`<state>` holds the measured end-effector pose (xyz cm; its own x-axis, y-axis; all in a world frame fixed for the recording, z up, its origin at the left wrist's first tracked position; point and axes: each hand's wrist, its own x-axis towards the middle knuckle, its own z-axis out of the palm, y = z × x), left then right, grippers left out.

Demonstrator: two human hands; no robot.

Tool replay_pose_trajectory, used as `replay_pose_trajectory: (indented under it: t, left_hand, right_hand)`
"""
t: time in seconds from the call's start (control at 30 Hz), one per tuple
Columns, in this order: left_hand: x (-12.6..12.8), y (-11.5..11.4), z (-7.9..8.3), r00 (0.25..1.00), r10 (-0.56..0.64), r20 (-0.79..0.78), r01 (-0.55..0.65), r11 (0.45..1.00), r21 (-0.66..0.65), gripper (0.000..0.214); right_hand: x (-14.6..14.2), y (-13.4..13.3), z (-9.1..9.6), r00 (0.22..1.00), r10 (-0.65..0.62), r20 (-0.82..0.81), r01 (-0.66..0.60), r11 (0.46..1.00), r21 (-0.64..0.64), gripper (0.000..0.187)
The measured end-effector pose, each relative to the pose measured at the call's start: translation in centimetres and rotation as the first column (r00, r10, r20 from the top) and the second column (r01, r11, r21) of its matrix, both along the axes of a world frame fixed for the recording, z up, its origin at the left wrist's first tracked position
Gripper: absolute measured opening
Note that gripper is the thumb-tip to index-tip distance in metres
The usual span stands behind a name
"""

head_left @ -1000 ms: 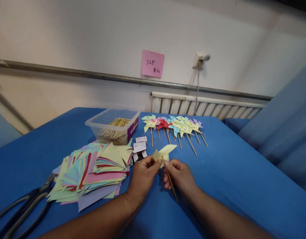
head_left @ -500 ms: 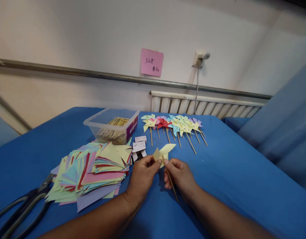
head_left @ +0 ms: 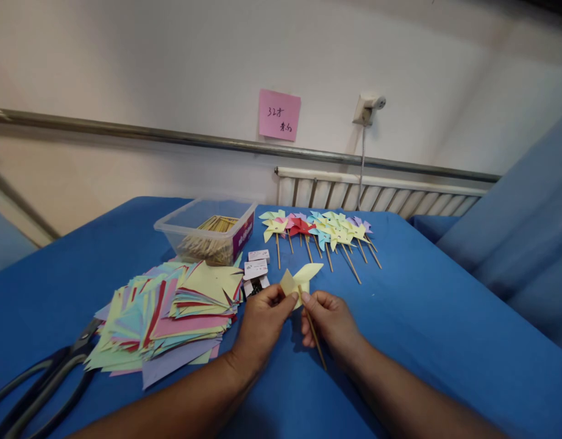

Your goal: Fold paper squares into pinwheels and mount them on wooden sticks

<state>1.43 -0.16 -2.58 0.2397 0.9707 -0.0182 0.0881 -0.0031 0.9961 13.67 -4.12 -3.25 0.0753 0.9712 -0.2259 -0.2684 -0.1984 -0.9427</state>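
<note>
My left hand (head_left: 263,323) pinches a pale yellow paper pinwheel (head_left: 300,278) just above the blue table. My right hand (head_left: 332,322) is closed on the thin wooden stick (head_left: 316,336) that runs down from the pinwheel's centre between both hands. The two hands touch at the pinwheel, near the table's middle. A fanned stack of cut coloured paper squares (head_left: 171,308) lies just left of my left hand.
A row of finished pinwheels on sticks (head_left: 320,231) lies at the back. A clear plastic tub of wooden sticks (head_left: 208,230) stands behind the paper stack, small white boxes (head_left: 256,268) beside it. Large black scissors (head_left: 38,384) lie at the front left. The blue cloth (head_left: 445,317) covers the table.
Almost nothing: both hands keep their hold on the yellow pinwheel and stick, shifting only slightly.
</note>
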Motion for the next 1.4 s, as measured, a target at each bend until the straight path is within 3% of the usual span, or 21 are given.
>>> replay_pose_trajectory:
  t: [0.27, 0.6, 1.0, 1.4]
  left_hand:
    - [-0.1, 0.4, 0.3, 0.998, -0.025, 0.050, 0.029, 0.997, -0.075, 0.029]
    - [-0.1, 0.3, 0.5, 0.997, 0.063, -0.032, -0.063, 0.998, -0.009, 0.029]
    - [-0.1, 0.2, 0.4, 0.994, 0.077, -0.077, -0.073, 0.996, 0.049, 0.028]
    - [-0.2, 0.7, -0.1, 0.998, 0.058, 0.006, -0.057, 0.998, -0.040, 0.028]
  right_hand:
    - [-0.3, 0.0, 0.0, 0.999, -0.026, 0.020, 0.025, 1.000, 0.007, 0.045]
    - [-0.3, -0.1, 0.3, 0.999, -0.021, 0.041, 0.022, 0.999, -0.024, 0.046]
    - [-0.2, -0.2, 0.6, 0.998, -0.014, 0.061, 0.016, 0.999, -0.031, 0.046]
    - [0.1, 0.2, -0.7, 0.989, 0.014, 0.146, -0.021, 0.999, 0.046, 0.045]
